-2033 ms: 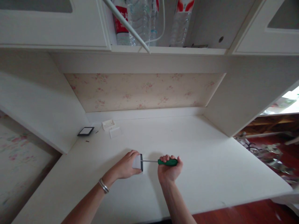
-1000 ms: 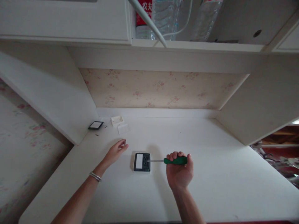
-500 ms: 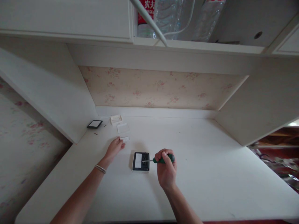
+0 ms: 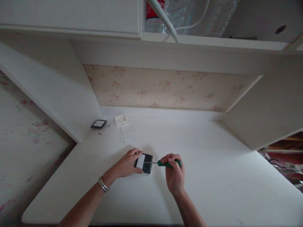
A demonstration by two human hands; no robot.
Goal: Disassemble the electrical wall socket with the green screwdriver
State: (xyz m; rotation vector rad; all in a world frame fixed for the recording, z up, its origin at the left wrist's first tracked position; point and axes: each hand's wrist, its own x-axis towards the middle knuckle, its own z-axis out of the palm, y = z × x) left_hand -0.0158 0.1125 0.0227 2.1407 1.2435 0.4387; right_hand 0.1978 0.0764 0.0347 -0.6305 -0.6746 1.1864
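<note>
A dark switch module (image 4: 144,163) with a white rocker lies on the white desk (image 4: 213,176). My left hand (image 4: 126,165) grips its left edge, thumb and fingers closed round it. My right hand (image 4: 174,171) is closed on a green-handled screwdriver (image 4: 169,163). The screwdriver's metal shaft points left, and its tip touches the dark part of the module.
Near the back left corner lie a small white strip (image 4: 129,140), a white cover plate (image 4: 127,128), a white box part (image 4: 120,119) and a black-framed plate (image 4: 98,124). Plastic bottles (image 4: 189,15) stand on the shelf above. The desk's side panels close in left and right.
My left hand left the module, set a small white strip down behind it, then came back and gripped the module again. My right hand kept the screwdriver and shifted closer.
</note>
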